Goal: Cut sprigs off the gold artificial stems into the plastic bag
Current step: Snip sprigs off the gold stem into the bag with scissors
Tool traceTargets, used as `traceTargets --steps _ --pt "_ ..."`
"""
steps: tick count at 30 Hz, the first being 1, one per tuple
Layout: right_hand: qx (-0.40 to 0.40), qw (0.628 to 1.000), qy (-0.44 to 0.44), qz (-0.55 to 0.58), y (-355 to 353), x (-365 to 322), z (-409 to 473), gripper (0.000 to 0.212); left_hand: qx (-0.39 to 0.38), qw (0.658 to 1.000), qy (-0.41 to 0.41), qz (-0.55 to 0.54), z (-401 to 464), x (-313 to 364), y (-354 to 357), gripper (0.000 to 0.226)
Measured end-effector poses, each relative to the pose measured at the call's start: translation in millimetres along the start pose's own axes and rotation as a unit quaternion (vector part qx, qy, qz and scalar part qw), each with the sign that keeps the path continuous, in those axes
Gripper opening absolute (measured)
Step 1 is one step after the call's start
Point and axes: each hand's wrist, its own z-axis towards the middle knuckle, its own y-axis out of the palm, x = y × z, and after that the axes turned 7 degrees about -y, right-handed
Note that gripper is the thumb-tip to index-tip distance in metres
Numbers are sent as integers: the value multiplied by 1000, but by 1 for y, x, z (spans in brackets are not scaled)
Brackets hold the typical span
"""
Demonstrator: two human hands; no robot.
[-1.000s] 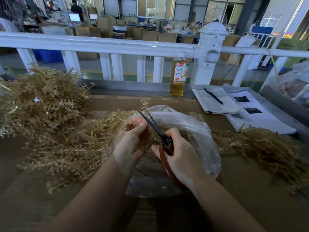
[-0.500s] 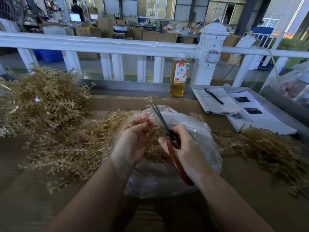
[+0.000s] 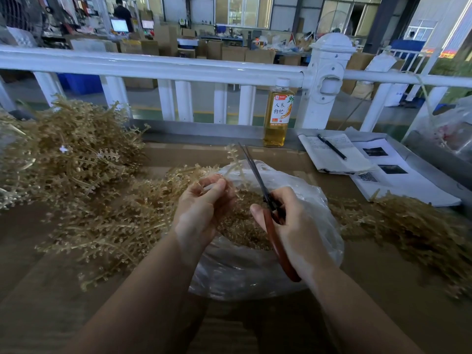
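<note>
In the head view, a gold stem is pinched by the curled fingers of the left hand at the centre of the frame, above the open bag. Scissors are gripped by the right hand, their blades nearly closed and pointed up beside the stem. Cut sprigs are seen inside the bag. More stems are piled at the left, others at the right. A bottle stands at the upper middle.
</note>
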Motion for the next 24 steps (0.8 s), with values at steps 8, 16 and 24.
traceTargets --steps 8,16,24 --pt "-54 993 -45 -96 2 -5 -6 26 11 1000 7 -12 5 8 -1 12" --pt "-68 987 -60 -136 3 -2 -7 28 -5 1000 -1 -23 7 7 -9 9" --pt "-59 978 -95 -177 6 4 -7 29 -36 998 41 9 8 5 -11 20"
